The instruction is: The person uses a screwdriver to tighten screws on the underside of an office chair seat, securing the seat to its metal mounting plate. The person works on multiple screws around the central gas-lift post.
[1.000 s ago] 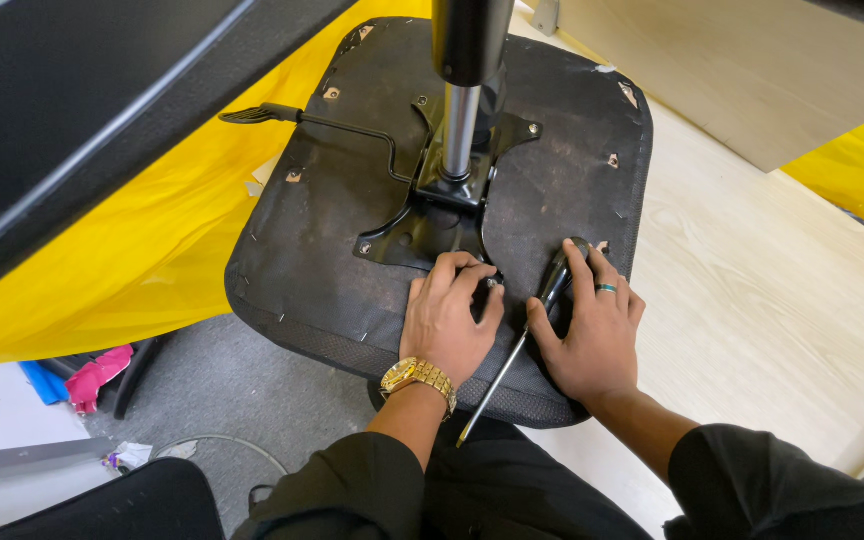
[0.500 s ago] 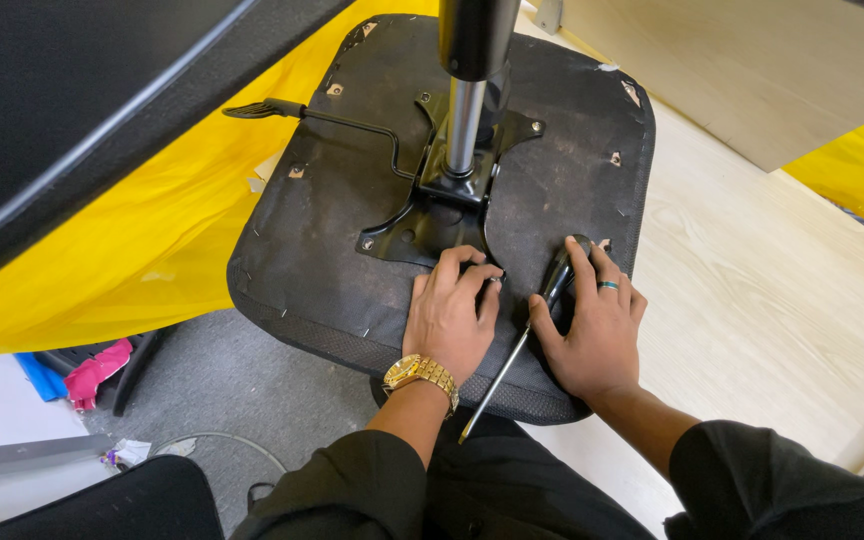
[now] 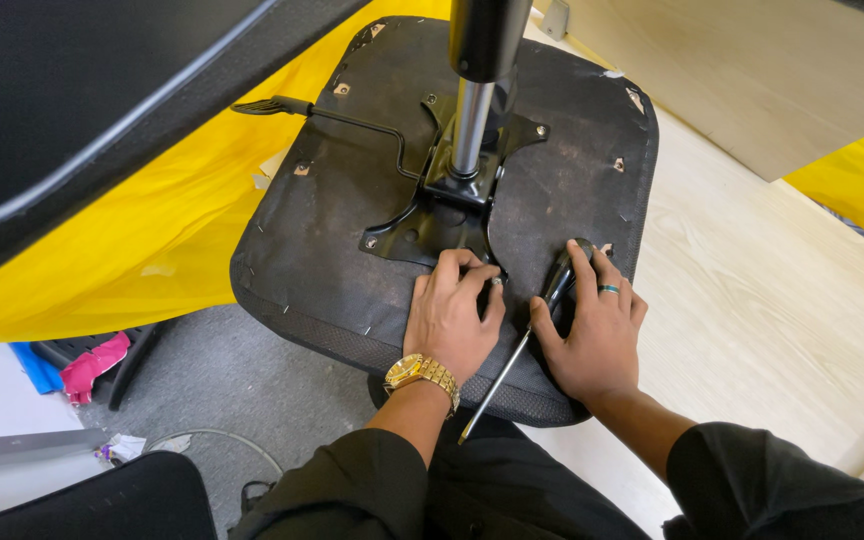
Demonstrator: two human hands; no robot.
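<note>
An upturned chair seat lies underside up, its metal mounting plate and gas cylinder pointing toward the camera. The left hand rests flat and open at the plate's six o'clock edge, seemingly steadying the seat. At its three o'clock, the right hand presses a screwdriver against the fabric, fingers loosely over the black handle, shaft trailing toward seven o'clock. The adjustment lever juts toward ten o'clock over yellow sheeting.

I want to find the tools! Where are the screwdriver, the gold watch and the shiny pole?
screwdriver (image 3: 555,285), head view, on its black handle.
gold watch (image 3: 420,374), head view, on the band at the left wrist.
shiny pole (image 3: 468,125), head view, on its chrome middle.
</note>
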